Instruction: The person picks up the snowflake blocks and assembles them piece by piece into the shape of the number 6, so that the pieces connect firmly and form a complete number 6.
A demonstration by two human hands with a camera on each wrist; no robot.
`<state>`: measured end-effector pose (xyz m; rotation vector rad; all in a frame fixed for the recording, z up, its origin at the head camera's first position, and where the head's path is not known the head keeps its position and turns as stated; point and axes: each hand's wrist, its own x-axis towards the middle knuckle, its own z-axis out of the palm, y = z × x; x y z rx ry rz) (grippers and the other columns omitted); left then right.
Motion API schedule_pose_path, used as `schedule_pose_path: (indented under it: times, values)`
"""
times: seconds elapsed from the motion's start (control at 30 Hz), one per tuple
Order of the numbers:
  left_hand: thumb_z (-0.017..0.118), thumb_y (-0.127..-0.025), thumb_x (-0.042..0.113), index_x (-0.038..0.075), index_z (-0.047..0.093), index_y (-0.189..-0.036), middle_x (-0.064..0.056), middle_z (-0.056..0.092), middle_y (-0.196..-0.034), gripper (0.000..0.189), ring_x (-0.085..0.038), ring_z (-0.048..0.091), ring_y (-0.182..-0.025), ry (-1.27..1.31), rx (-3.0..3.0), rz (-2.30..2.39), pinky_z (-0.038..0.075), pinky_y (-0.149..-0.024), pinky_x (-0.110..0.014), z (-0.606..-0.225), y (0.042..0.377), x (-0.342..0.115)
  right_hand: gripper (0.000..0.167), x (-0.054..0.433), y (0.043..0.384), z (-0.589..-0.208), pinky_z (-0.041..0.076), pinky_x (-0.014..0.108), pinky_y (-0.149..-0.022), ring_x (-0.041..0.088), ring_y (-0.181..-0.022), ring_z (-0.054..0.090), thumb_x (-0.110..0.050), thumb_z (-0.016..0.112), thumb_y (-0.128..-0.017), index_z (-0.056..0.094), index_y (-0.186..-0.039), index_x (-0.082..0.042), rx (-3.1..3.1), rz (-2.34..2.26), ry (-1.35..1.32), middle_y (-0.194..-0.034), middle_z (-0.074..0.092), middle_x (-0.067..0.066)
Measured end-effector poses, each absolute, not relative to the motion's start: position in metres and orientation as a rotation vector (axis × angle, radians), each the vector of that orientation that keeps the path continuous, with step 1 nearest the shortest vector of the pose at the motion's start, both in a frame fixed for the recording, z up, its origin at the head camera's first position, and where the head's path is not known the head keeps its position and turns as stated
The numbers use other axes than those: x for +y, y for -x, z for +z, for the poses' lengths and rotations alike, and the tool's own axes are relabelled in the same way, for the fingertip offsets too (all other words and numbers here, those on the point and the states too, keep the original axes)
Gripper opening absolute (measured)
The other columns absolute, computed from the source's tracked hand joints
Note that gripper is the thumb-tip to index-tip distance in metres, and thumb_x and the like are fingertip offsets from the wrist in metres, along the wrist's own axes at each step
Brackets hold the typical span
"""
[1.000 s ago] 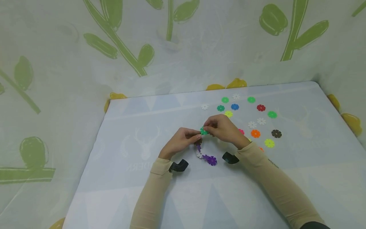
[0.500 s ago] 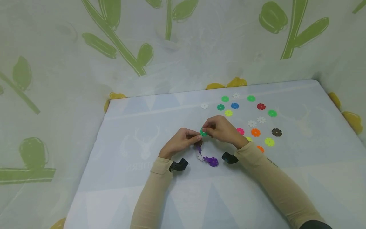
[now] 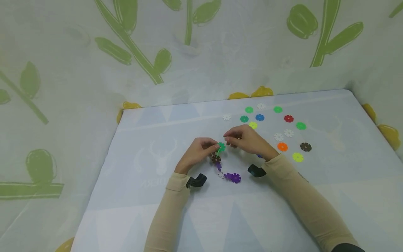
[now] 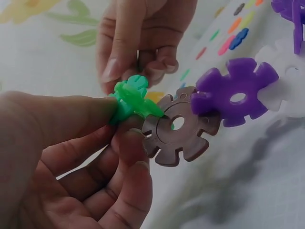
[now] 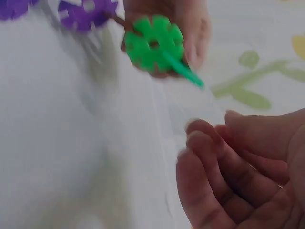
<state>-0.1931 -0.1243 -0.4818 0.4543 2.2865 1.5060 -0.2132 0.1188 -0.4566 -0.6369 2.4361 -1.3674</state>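
Note:
My left hand (image 3: 198,152) pinches the green end of a chain of slotted flower-shaped plastic discs between thumb and fingers. Two green discs interlock there: a light green one (image 5: 150,45) and a darker green one (image 5: 190,76) standing crosswise to it. Joined on beyond them are a brown disc (image 4: 178,125), a purple disc (image 4: 224,95) and a white disc (image 4: 288,81). More purple discs (image 3: 235,178) form the chain's far end, curving low over the table. My right hand (image 3: 247,140) is just right of the green discs, fingers loosely bent and holding nothing.
Loose discs of several colours lie on the table (image 3: 132,157) beyond and right of my right hand, among them a red disc (image 3: 288,118), an orange disc (image 3: 282,146) and a dark brown disc (image 3: 305,147). A leaf-patterned wall (image 3: 236,52) borders the table's back edge.
My right hand has let go of the green disc and drawn slightly right and up. The left hand keeps hold of the chain; the green and brown discs now show more fully.

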Motion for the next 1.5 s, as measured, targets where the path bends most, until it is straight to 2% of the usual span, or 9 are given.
schedule_pose_path:
  times: [0.13,0.3,0.63,0.87,1.03,1.13,1.3,1.5]
  values:
    - [0.065,-0.102,0.024,0.003,0.073,-0.119,-0.013,0.076,-0.11,0.028,-0.012,0.069,-0.093,-0.421,2.276,1.514,0.056,-0.085,-0.028,-0.481,0.193,-0.126,0.028,0.139,0.223,-0.455,0.058,0.026,-0.075,0.028,-0.086,0.07,-0.021,0.065,-0.103,0.073,-0.12,0.0,2.558,-1.418,0.49,-0.101,0.076,0.015]
    - [0.065,-0.102,0.023,0.002,0.071,-0.123,-0.015,0.076,-0.112,0.029,-0.012,0.068,-0.092,-0.41,2.253,1.505,0.056,-0.084,-0.027,-0.48,0.194,-0.129,0.029,0.158,0.231,-0.451,0.054,0.022,-0.075,0.029,-0.09,0.067,-0.024,0.064,-0.104,0.072,-0.12,-0.001,2.675,-1.452,0.332,-0.103,0.075,0.017]
    - [0.064,-0.103,0.025,0.004,0.07,-0.124,-0.013,0.076,-0.111,0.031,-0.013,0.07,-0.092,-0.448,2.261,1.43,0.057,-0.084,-0.029,-0.478,0.195,-0.135,0.031,0.172,0.245,-0.453,0.053,0.028,-0.075,0.028,-0.094,0.063,-0.028,0.063,-0.104,0.073,-0.121,-0.003,2.741,-1.428,0.106,-0.112,0.073,0.019]
    - [0.064,-0.102,0.022,0.004,0.07,-0.124,-0.012,0.076,-0.107,0.029,-0.015,0.068,-0.081,-0.451,2.282,1.376,0.056,-0.079,-0.03,-0.477,0.196,-0.141,0.032,0.169,0.254,-0.461,0.053,0.036,-0.085,0.031,-0.103,0.058,-0.025,0.063,-0.103,0.07,-0.124,-0.002,2.742,-1.335,-0.002,-0.119,0.069,0.019]
    - [0.063,-0.103,0.019,0.004,0.072,-0.119,-0.012,0.077,-0.103,0.024,-0.016,0.068,-0.081,-0.471,2.285,1.385,0.056,-0.078,-0.031,-0.475,0.197,-0.139,0.036,0.172,0.257,-0.466,0.052,0.05,-0.1,0.035,-0.111,0.055,-0.023,0.065,-0.102,0.065,-0.13,0.0,2.73,-1.244,-0.09,-0.125,0.064,0.021]
    - [0.063,-0.103,0.019,0.004,0.072,-0.119,-0.013,0.077,-0.103,0.023,-0.016,0.068,-0.082,-0.479,2.281,1.383,0.056,-0.078,-0.03,-0.474,0.198,-0.137,0.041,0.174,0.258,-0.471,0.049,0.054,-0.107,0.037,-0.115,0.054,-0.023,0.066,-0.101,0.062,-0.134,0.001,2.724,-1.193,-0.113,-0.128,0.062,0.022]
    - [0.063,-0.103,0.019,0.004,0.072,-0.118,-0.011,0.077,-0.102,0.023,-0.015,0.067,-0.082,-0.477,2.292,1.363,0.055,-0.078,-0.029,-0.473,0.199,-0.134,0.043,0.175,0.259,-0.477,0.048,0.055,-0.106,0.037,-0.113,0.053,-0.021,0.068,-0.099,0.061,-0.134,0.003,2.761,-1.136,-0.088,-0.126,0.061,0.023]
    - [0.062,-0.104,0.02,0.004,0.072,-0.118,-0.011,0.077,-0.101,0.024,-0.016,0.066,-0.082,-0.496,2.294,1.362,0.055,-0.077,-0.03,-0.473,0.202,-0.131,0.038,0.176,0.257,-0.475,0.049,0.056,-0.107,0.039,-0.113,0.055,-0.016,0.071,-0.097,0.062,-0.126,0.007,2.773,-1.086,-0.059,-0.124,0.062,0.025]
